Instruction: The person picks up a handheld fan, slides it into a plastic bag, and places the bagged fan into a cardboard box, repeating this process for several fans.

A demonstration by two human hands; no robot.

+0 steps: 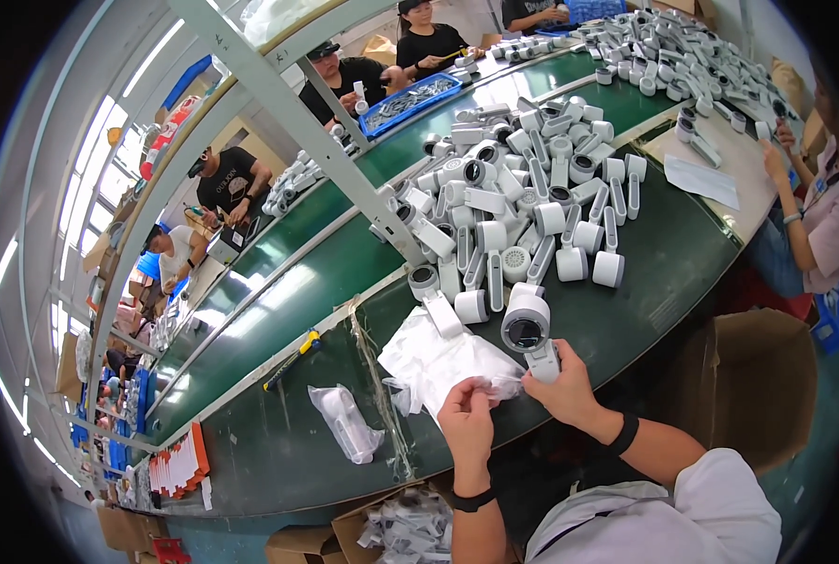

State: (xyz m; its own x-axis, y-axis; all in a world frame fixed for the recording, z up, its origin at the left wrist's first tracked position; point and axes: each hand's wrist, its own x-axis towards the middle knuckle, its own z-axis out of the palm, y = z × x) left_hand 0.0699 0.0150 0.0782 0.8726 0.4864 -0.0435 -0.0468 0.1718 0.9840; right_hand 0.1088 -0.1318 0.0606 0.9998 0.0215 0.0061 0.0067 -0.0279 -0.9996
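My right hand [567, 393] is closed round the handle of a white handheld fan [527, 315], its round head pointing away from me, dark face up. To its left, my left hand [466, 423] pinches the edge of a thin clear plastic bag [502, 383]. That bag lies at the near side of a pile of white plastic bags [429, 355] on the green table. One fan of the heap rests partly on this pile. Further left lies a fan in a clear bag [346, 423].
A large heap of fans [523, 197] covers the table ahead. A yellow-handled tool [293, 359] lies at left, near orange-and-white cards [180, 462]. Below the edge stand a carton of bagged parts [405, 526] and a big carton [758, 385]. Co-workers sit around the line.
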